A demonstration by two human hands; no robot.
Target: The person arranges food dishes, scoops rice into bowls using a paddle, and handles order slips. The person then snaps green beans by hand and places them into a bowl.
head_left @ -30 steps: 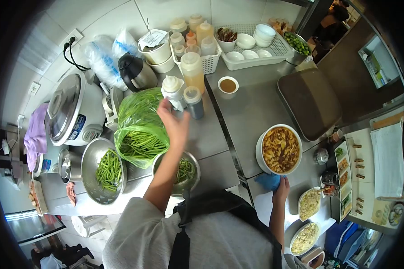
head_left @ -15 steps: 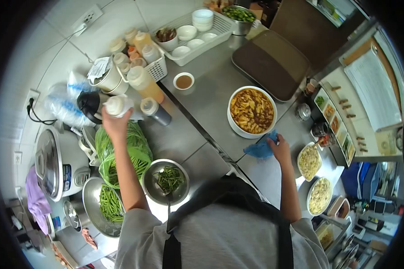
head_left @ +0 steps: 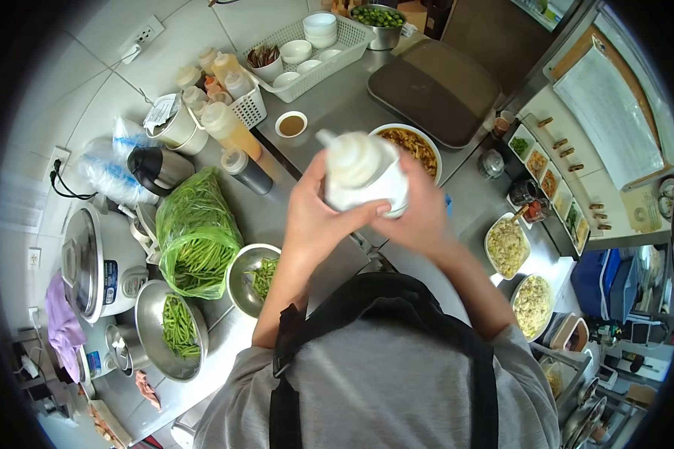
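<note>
Just beside the bowl (head_left: 437, 156) of brown food and above the table (head_left: 329, 112), the white squeeze bottle (head_left: 373, 190) tilts, its nozzle toward the left, between the left hand (head_left: 318, 213) and right hand (head_left: 423, 217), equally near, each grip closed around its side.

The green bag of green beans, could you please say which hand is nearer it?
Left. The left hand is to the right of the bag, with a gap between; the right hand is farther right, across the white squeeze bottle.
</note>
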